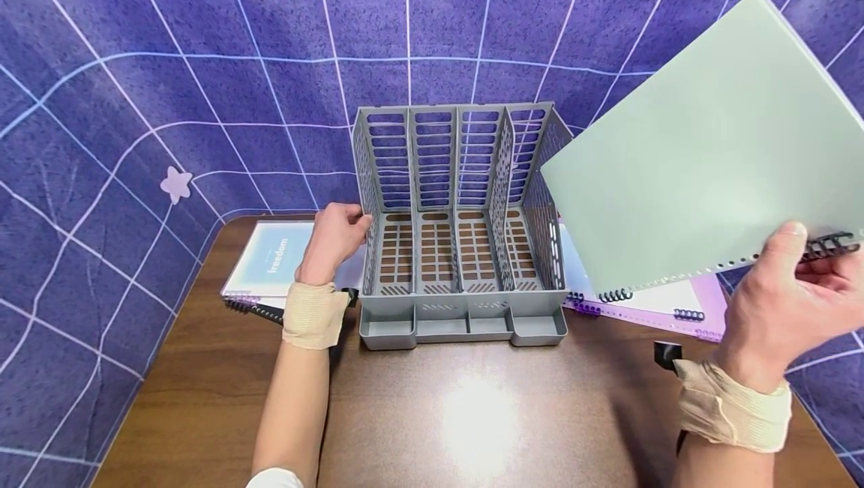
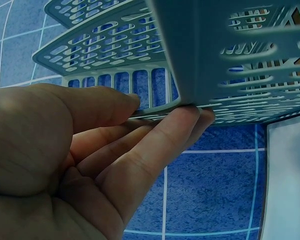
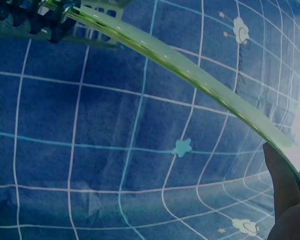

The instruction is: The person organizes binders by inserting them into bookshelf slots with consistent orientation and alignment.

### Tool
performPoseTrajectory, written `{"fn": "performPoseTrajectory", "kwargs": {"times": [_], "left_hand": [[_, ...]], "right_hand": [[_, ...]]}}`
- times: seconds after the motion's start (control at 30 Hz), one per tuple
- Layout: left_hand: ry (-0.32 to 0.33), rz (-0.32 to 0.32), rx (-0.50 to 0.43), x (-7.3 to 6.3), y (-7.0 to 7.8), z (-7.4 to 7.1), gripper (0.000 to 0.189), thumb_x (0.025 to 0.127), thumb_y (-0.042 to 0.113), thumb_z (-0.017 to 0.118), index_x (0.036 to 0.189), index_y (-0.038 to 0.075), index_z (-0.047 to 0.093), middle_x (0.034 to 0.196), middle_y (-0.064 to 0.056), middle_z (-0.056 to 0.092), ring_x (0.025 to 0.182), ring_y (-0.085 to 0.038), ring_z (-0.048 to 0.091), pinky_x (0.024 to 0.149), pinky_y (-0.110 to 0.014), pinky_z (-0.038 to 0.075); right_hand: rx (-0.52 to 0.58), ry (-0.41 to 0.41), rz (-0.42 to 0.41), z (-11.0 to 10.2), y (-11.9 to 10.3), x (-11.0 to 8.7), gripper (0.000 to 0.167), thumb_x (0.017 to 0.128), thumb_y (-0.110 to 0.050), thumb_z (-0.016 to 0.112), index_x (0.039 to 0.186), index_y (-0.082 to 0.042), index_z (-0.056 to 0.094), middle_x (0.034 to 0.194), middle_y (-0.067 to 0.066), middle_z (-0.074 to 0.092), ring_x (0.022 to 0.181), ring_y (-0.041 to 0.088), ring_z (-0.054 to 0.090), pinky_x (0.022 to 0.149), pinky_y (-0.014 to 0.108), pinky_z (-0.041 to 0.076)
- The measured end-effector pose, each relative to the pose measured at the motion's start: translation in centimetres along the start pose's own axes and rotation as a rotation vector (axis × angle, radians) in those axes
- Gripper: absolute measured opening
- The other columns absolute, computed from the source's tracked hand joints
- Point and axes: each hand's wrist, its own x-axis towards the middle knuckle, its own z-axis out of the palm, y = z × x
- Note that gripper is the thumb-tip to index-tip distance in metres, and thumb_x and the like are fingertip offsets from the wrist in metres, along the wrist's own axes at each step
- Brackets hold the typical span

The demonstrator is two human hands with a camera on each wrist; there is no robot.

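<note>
A pale green ring-bound notebook point(image 1: 702, 151) is raised above the right side of the table, tilted, its black rings along the lower edge. My right hand point(image 1: 796, 300) grips it by that bound edge, thumb on the cover. In the right wrist view the notebook point(image 3: 200, 82) shows edge-on with part of my fingers at the lower right. A grey file organizer point(image 1: 466, 304) with several upright slots stands in the middle. My left hand point(image 1: 334, 241) pinches the organizer's left side wall, thumb on one face and fingers on the other in the left wrist view.
Left of the organizer lies a light blue notebook point(image 1: 259, 255) marked "freedom", atop another. On the right, purple and white ring-bound notebooks point(image 1: 675, 300) lie partly under the raised one. Small trays point(image 1: 388, 330) line the organizer's front. A blue gridded cloth point(image 1: 270, 98) hangs behind the wooden table point(image 1: 418, 413).
</note>
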Motion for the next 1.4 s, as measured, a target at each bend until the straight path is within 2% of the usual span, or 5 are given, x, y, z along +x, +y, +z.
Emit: {"fn": "performPoseTrajectory", "kwargs": {"times": [0.23,0.43,0.87,1.17,1.4], "left_hand": [[0.005,0.003,0.005,0.2,0.0,0.1,0.025,0.103,0.021,0.060,0.089,0.004,0.074,0.090,-0.012,0.078,0.075,-0.025,0.073,0.066,-0.036,0.050],[0.008,-0.005,0.010,0.2,0.1,0.1,0.023,0.103,0.021,0.061,0.103,0.006,0.078,0.094,-0.012,0.078,0.079,-0.026,0.074,0.071,-0.039,0.053],[-0.007,-0.052,-0.026,0.1,0.0,0.2,0.032,0.103,0.023,0.060,0.125,0.003,0.073,0.105,-0.015,0.078,0.084,-0.027,0.076,0.079,-0.043,0.056],[-0.006,-0.039,-0.016,0.0,0.0,0.2,0.028,0.104,0.022,0.060,0.118,0.004,0.076,0.103,-0.015,0.078,0.080,-0.026,0.076,0.072,-0.041,0.056],[-0.005,-0.024,-0.005,0.0,-0.1,0.3,0.023,0.104,0.021,0.060,0.102,0.005,0.077,0.093,-0.014,0.078,0.077,-0.024,0.075,0.068,-0.038,0.054]], "right_hand": [[-0.001,-0.068,-0.079,1.2,0.4,-1.0,0.016,0.086,0.002,0.059,0.084,0.001,0.076,0.077,0.009,0.068,0.062,0.010,0.057,0.062,0.021,0.045],[-0.114,-0.102,-0.109,1.4,2.3,-1.6,0.017,0.088,-0.001,0.061,0.075,-0.004,0.072,0.067,-0.005,0.054,0.056,0.003,0.043,0.057,0.017,0.035],[-0.083,-0.143,-0.029,3.4,2.9,-3.9,0.017,0.091,0.000,0.060,0.082,-0.004,0.074,0.074,-0.003,0.058,0.059,0.005,0.044,0.057,0.018,0.034],[-0.118,-0.145,-0.016,3.9,5.0,-5.1,0.016,0.093,-0.003,0.062,0.081,-0.006,0.072,0.073,-0.007,0.054,0.061,0.004,0.046,0.058,0.019,0.035],[-0.132,-0.178,0.007,4.4,5.2,-6.7,0.017,0.093,-0.003,0.061,0.078,0.000,0.066,0.070,-0.008,0.051,0.059,0.004,0.044,0.056,0.019,0.035]]}}
